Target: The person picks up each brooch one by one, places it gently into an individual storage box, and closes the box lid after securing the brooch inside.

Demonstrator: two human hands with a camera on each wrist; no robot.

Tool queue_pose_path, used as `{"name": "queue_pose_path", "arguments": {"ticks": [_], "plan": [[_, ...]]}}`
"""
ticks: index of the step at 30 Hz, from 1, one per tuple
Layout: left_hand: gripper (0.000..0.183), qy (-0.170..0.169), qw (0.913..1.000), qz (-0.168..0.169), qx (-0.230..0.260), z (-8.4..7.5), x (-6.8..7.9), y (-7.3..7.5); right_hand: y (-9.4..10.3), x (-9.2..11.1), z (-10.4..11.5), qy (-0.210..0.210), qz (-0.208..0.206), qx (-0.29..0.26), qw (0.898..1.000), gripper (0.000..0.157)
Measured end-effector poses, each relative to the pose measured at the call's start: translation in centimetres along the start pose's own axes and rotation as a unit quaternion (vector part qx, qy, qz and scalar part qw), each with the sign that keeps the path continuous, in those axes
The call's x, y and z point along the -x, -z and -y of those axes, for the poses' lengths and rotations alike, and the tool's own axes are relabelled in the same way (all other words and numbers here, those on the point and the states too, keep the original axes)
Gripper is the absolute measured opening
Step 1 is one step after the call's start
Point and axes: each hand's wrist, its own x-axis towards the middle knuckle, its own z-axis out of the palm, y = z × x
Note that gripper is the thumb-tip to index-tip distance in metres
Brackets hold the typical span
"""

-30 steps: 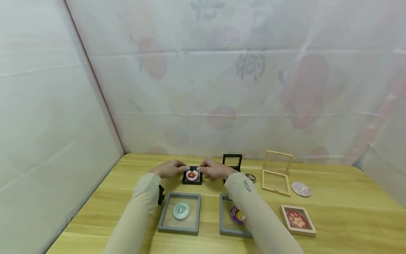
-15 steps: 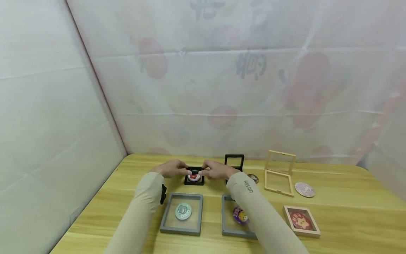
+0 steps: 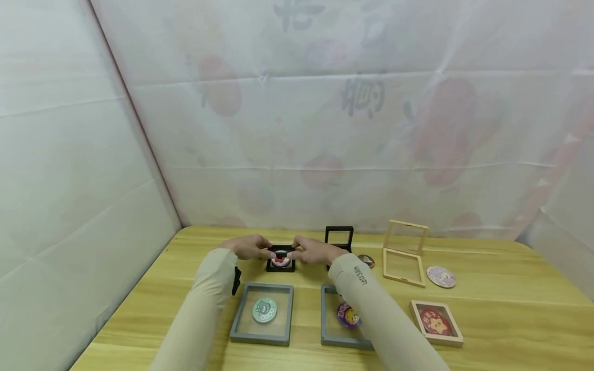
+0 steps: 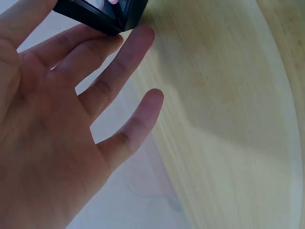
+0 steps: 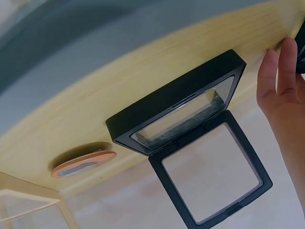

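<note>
Both hands are at a small hinged black display frame [image 3: 280, 268] near the back of the table. A round badge [image 3: 280, 263] with a red flower lies inside, partly covered by the frame's tilted lid. My left hand [image 3: 249, 247] holds the lid's left side, thumb toward the front. Opposite it, my right hand [image 3: 317, 250] grips the right side the same way. In the left wrist view, a corner of the black frame [image 4: 102, 18] shows lid and base apart at an angle, and the outer fingers are spread. The right wrist view catches only some fingers [image 5: 286, 71] at the frame's edge.
A second black frame [image 5: 167, 114] stands open right of the hands, beside a dark round badge [image 3: 366, 260]. Further right are an open yellow frame [image 3: 403, 281], a lilac badge [image 3: 441, 276] and a pink frame [image 3: 457, 337]. Two grey frames [image 3: 260, 338] with badges lie in front.
The lid of the small black frame has tilted forward, and it now hides part of the flower badge. Both thumbs have come slightly forward and down with it.
</note>
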Motion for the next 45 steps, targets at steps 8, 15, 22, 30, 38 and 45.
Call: {"name": "queue_pose_path", "arguments": {"ticks": [8,15,22,30,38,45], "plan": [[0.052,0.016,0.9998,-0.013,0.003,-0.3,0.3,-0.1,-0.2,0.0,0.1,0.014,-0.004,0.036,0.999,0.031],[0.051,0.014,0.9995,-0.029,0.006,0.0,0.4,-0.3,-0.7,-0.4,0.3,0.017,-0.009,0.049,0.999,0.021],[0.045,0.008,0.9991,-0.040,-0.007,0.1,-0.1,-0.5,-0.7,-0.3,0.5,0.016,-0.010,0.067,0.998,0.022],[0.043,0.012,0.9986,-0.051,-0.010,0.2,-0.3,-0.8,-0.9,-0.3,0.8,0.017,-0.005,0.103,0.995,0.021],[0.041,0.013,0.9971,-0.063,-0.039,-0.2,-0.2,-0.8,-1.0,-0.5,1.0,0.016,-0.007,0.148,0.989,0.022],[0.036,0.010,0.9962,-0.070,-0.051,-0.4,-0.4,-0.9,-1.3,-0.6,0.9,0.039,-0.023,0.187,0.981,0.025]]}}
